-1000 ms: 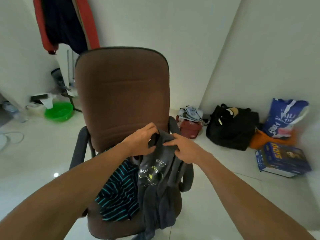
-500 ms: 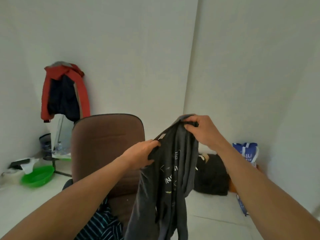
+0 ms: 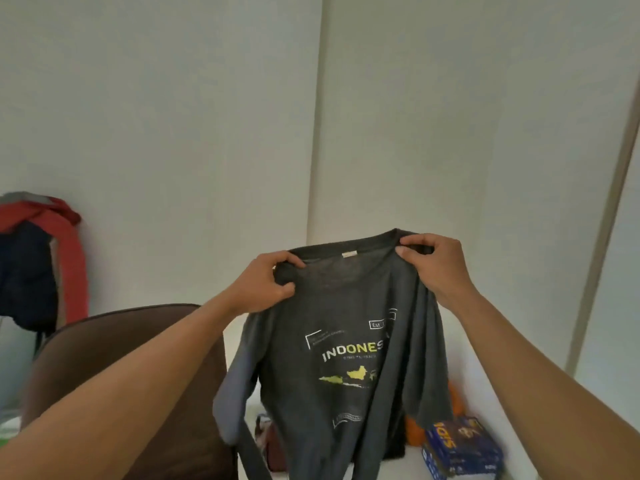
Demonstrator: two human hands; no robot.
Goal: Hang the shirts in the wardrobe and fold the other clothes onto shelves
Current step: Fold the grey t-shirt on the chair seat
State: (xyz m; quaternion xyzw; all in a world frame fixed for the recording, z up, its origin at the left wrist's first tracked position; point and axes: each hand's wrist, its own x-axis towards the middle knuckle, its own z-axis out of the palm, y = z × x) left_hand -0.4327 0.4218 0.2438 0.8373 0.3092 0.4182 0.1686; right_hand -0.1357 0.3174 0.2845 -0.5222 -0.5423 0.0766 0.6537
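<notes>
while both hands pinch its shoulders, left hand [image 3: 266, 282] and right hand [image 3: 434, 263], a dark grey t-shirt [image 3: 346, 358] hangs open, showing white-and-yellow "indones" lettering.

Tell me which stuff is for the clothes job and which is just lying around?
For the job: grey T-shirt, left hand and right hand gripping its collar.
Just lying about: brown chair, red jacket on the wall, blue box.
</notes>
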